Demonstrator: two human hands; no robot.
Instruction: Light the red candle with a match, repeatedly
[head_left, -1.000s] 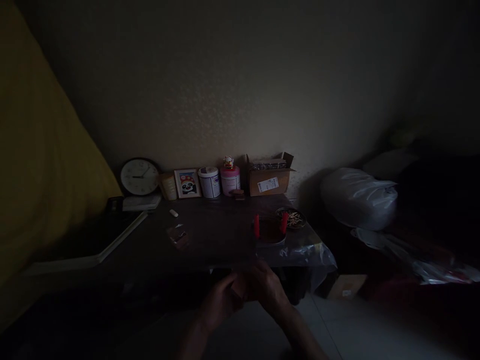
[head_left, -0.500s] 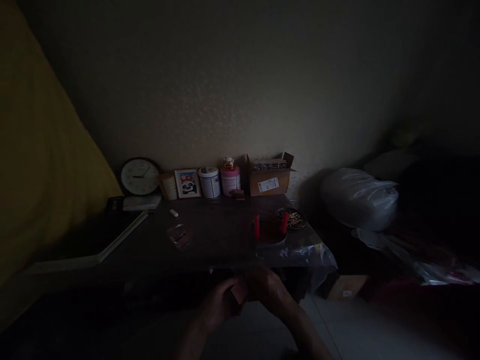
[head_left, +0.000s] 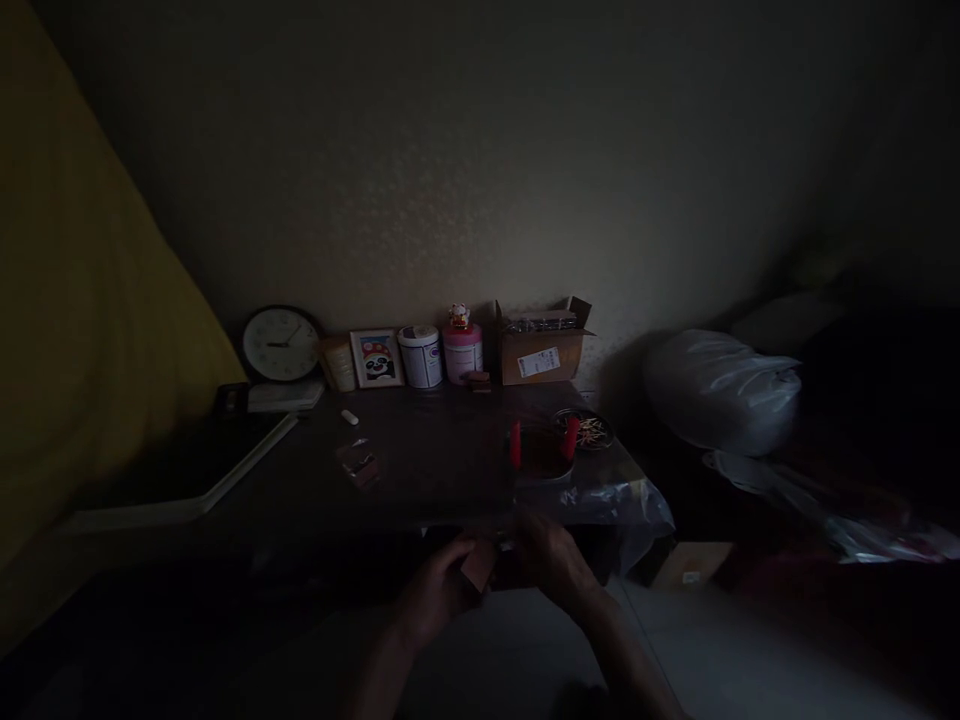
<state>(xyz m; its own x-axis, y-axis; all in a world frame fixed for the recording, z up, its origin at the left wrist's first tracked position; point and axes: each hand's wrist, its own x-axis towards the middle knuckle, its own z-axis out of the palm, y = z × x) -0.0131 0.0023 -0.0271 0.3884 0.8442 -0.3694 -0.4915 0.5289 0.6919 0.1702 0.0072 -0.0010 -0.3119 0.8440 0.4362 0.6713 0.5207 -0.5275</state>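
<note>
Both hands, left hand (head_left: 439, 588) and right hand (head_left: 551, 562), close around a small box (head_left: 480, 566), steadying it just before the dark table (head_left: 420, 480).

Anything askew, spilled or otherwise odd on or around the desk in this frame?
Nothing looks spilled or broken. The clear plastic sheet bunches and hangs off the table's right front corner. The left hand and right hand hold a small box below the front edge. The scene is very dark, hiding fine detail.

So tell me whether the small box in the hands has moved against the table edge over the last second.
No. The small box sits just below the table edge as before; only the camera tilted.
</note>
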